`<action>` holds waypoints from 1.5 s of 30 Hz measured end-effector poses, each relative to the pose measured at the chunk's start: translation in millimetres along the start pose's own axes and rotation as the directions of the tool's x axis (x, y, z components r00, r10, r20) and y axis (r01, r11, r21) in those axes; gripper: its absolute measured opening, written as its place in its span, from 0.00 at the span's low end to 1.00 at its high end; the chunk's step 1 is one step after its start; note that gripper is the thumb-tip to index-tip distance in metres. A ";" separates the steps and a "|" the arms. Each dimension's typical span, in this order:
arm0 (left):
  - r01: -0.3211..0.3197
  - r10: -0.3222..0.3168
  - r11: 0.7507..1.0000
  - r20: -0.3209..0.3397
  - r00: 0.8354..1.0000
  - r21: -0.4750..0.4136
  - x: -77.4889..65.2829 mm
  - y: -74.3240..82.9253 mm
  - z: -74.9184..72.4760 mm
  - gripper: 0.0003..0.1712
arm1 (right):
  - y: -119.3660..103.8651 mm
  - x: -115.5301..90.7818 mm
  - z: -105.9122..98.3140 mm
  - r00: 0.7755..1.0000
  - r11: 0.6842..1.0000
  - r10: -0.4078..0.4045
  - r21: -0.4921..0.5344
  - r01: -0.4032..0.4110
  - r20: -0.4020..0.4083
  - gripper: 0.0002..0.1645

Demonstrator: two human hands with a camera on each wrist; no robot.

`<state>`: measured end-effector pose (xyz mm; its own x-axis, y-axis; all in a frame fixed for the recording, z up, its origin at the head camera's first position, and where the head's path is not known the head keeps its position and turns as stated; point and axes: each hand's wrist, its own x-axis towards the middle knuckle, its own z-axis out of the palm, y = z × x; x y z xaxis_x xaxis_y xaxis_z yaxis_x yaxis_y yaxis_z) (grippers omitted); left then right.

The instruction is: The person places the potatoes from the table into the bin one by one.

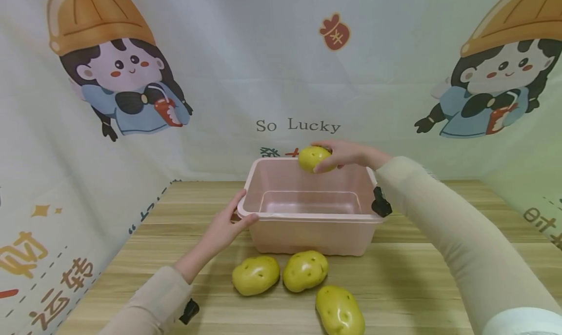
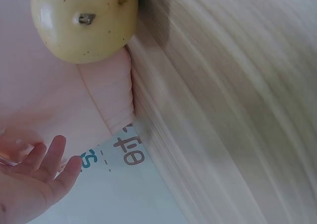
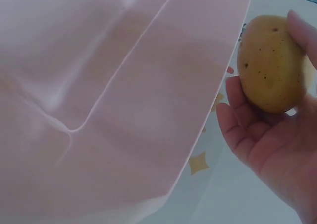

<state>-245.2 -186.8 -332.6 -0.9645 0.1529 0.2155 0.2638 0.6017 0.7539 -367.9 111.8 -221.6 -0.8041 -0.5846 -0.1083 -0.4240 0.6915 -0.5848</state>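
Note:
A yellow potato (image 1: 312, 158) is held in my right hand (image 1: 347, 154), over the far rim of a pink plastic bin (image 1: 307, 237). In the right wrist view, thumb and fingers curl around this potato (image 3: 272, 63), beside the bin wall (image 3: 163, 100). My left hand (image 1: 224, 230) grips the bin's near left corner, thumb on the rim and fingers along the outer side. In the left wrist view the left hand's fingers (image 2: 49, 169) bend at the bin's side. The visible inside of the bin holds no potato.
Three more potatoes lie on the wooden table in front of the bin: one at left (image 1: 256, 275), one in the middle (image 1: 305, 271) and one nearest me (image 1: 340, 310). A printed cloth (image 1: 228, 71) hangs behind and at both sides.

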 end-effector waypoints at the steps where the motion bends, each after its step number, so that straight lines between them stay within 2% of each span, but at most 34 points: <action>1: -0.001 0.001 1.000 -0.001 1.000 0.002 0.0 0.1 0.3 0.43 | 0.0 -0.2 0.3 1.000 1.000 0.000 -0.006 0.000 0.005 0.50; 11: -0.001 0.001 1.000 0.003 1.000 -0.001 0.1 2.6 1.8 0.43 | 0.8 -3.6 0.7 0.999 0.998 0.030 -0.050 -0.027 0.044 0.49; 18: 0.000 0.000 1.000 0.009 1.000 -0.010 0.8 2.4 2.1 0.43 | 4.5 -4.3 -2.8 0.998 0.998 0.048 0.050 -0.049 0.036 0.34; 25: 0.003 -0.003 1.000 0.004 1.000 0.006 0.9 3.0 1.3 0.44 | 3.9 -13.6 -12.0 0.999 0.997 0.035 0.065 -0.037 0.040 0.35; 33: 0.004 -0.004 1.000 0.004 1.000 0.006 0.8 3.7 0.5 0.44 | -7.4 -43.2 -18.4 0.999 0.995 -0.031 0.095 0.027 0.040 0.37; 37: 0.013 -0.013 1.000 0.010 1.000 0.010 -0.1 4.7 -0.4 0.44 | -17.4 -67.8 -10.5 0.994 0.990 -0.107 0.091 0.106 0.008 0.40; 45: 0.014 -0.014 1.000 0.009 1.000 0.007 0.0 3.9 -2.3 0.44 | -28.9 -116.9 11.3 0.968 0.967 -0.239 0.075 0.244 -0.072 0.41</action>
<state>-244.1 -186.3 -328.3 -0.9682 0.1516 0.1988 0.2499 0.6092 0.7526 -257.0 155.3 -201.1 -0.7074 -0.7007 0.0923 -0.5748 0.4944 -0.6521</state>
